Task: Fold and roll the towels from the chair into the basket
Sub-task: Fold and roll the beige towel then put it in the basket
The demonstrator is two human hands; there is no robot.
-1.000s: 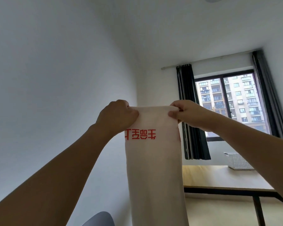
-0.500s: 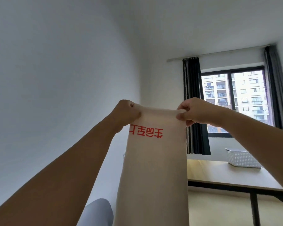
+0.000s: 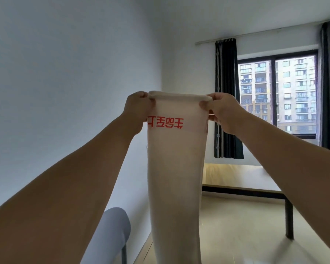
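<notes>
While the big white wall [image 3: 65,82] fills the left side of the room, a window [image 3: 276,92] with dark curtains [image 3: 226,96] sits far off on the right. Under the window stands a long wooden table [image 3: 246,178] with black legs. Near the bottom left, the rounded grey top of a chair [image 3: 112,229] peeks up.

In the middle hangs the towel [image 3: 176,168]. It is long, pale and narrow, with red letters near its top, and it drops straight down out of sight. It is up in the air, held high, and touches nothing else that I can see. The basket is not in view.

The left hand [image 3: 136,109] pinches the top left corner of the towel. The right hand [image 3: 222,109] pinches the top right corner. Both hands have curled fingers, and the top edge looks a little rolled over between them.

I think the towel is already folded long and thin, and the rolling step is just starting at the top. Next, both hands need to turn the edge over evenly, so the roll stays tight and straight. A flat place like the table could help.
</notes>
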